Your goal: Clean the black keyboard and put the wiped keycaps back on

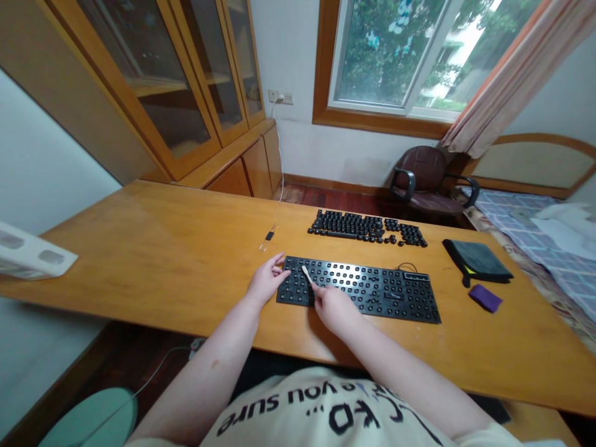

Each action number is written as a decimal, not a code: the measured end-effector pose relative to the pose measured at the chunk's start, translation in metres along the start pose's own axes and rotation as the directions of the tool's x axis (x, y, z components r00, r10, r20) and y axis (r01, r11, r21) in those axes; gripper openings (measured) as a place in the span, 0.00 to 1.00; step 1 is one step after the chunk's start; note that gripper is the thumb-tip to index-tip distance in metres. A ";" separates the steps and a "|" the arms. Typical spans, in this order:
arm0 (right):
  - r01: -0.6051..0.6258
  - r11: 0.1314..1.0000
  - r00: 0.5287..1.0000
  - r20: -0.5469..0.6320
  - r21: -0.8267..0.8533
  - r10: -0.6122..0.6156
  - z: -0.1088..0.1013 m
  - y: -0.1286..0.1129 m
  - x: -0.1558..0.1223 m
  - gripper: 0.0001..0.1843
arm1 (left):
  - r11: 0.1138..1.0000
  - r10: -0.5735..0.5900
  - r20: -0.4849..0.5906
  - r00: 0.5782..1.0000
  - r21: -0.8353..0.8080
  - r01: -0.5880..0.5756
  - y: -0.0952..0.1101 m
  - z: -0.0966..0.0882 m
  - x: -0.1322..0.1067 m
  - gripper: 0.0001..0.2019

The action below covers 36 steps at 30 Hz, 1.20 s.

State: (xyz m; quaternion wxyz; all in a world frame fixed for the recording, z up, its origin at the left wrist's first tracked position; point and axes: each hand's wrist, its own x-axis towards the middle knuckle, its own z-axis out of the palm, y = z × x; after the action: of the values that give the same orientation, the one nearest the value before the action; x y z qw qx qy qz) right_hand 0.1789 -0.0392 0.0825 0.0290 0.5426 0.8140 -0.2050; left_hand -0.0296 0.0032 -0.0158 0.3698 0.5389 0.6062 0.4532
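Observation:
A black keyboard (372,288) with its keycaps off lies across the wooden desk before me, bare switch posts showing. My left hand (266,280) holds its left end, thumb over the top face and fingers along the edge. In my right hand (334,305) is a small brush that looks like a toothbrush (307,274), gripped by the handle. Its pale head points away to the upper left, over the left part of the keyboard; whether the bristles touch is too small to tell.
Behind the keyboard, loose black keycaps (354,226) stand in keyboard order. A small black tool with wire prongs (269,236) lies left of them. At the right are a dark folded cloth or pouch (479,261) and a purple cloth (485,298). A white object (35,253) stands far left.

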 end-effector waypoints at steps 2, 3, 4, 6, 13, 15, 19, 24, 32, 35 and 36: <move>0.009 1.000 0.999 0.051 -0.013 -0.009 -0.003 -0.002 -0.014 0.22 | 1.000 -0.011 -0.003 1.000 -0.019 0.011 0.001 0.000 0.000 0.28; 0.020 1.000 0.996 0.085 -0.007 -0.019 -0.007 -0.001 -0.022 0.20 | 1.000 -0.012 -0.004 1.000 -0.024 0.012 0.001 0.000 0.000 0.28; 0.026 1.000 0.992 0.124 0.005 -0.026 -0.011 0.000 -0.030 0.18 | 1.000 -0.011 -0.005 1.000 -0.027 0.011 0.002 0.000 0.000 0.27; 0.034 0.998 0.980 0.195 0.051 -0.043 -0.021 0.006 -0.043 0.13 | 1.000 -0.004 -0.007 1.000 -0.025 0.004 0.002 0.000 0.000 0.25; -0.038 0.986 0.996 -0.071 0.163 0.050 -0.031 0.026 -0.025 0.23 | 1.000 0.000 -0.014 1.000 0.000 0.000 0.006 0.001 0.000 0.22; -0.016 0.991 0.995 -0.094 0.136 0.029 -0.026 0.026 -0.014 0.24 | 1.000 -0.002 -0.018 1.000 0.016 0.002 0.007 0.001 0.000 0.21; 0.033 0.998 0.997 -0.064 0.059 -0.029 -0.011 0.018 -0.009 0.25 | 0.999 0.006 -0.023 1.000 0.047 -0.005 0.006 0.000 -0.001 0.18; 0.050 0.998 0.997 0.069 -0.045 -0.047 -0.004 0.010 -0.029 0.24 | 1.000 0.015 -0.030 0.999 0.019 -0.015 0.004 0.001 0.000 0.15; -0.037 0.999 0.994 0.103 0.030 0.033 -0.044 0.030 -0.054 0.18 | 1.000 -0.010 -0.032 0.999 -0.025 0.010 0.006 0.003 0.000 0.15; -0.084 0.996 0.994 -0.063 0.039 0.086 -0.042 0.037 -0.037 0.24 | 0.999 -0.011 -0.028 1.000 -0.036 0.010 0.006 0.002 0.000 0.16; -0.080 0.996 0.993 -0.079 0.036 0.083 -0.038 0.038 -0.031 0.24 | 0.999 -0.010 -0.027 1.000 -0.039 0.009 0.006 0.002 0.000 0.16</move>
State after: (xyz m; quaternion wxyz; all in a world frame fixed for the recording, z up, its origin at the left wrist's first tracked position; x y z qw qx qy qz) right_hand 0.2320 -0.0398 0.1147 -0.0043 0.5836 0.7883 -0.1949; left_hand -0.0253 0.0035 -0.0106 0.3743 0.5224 0.6048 0.4704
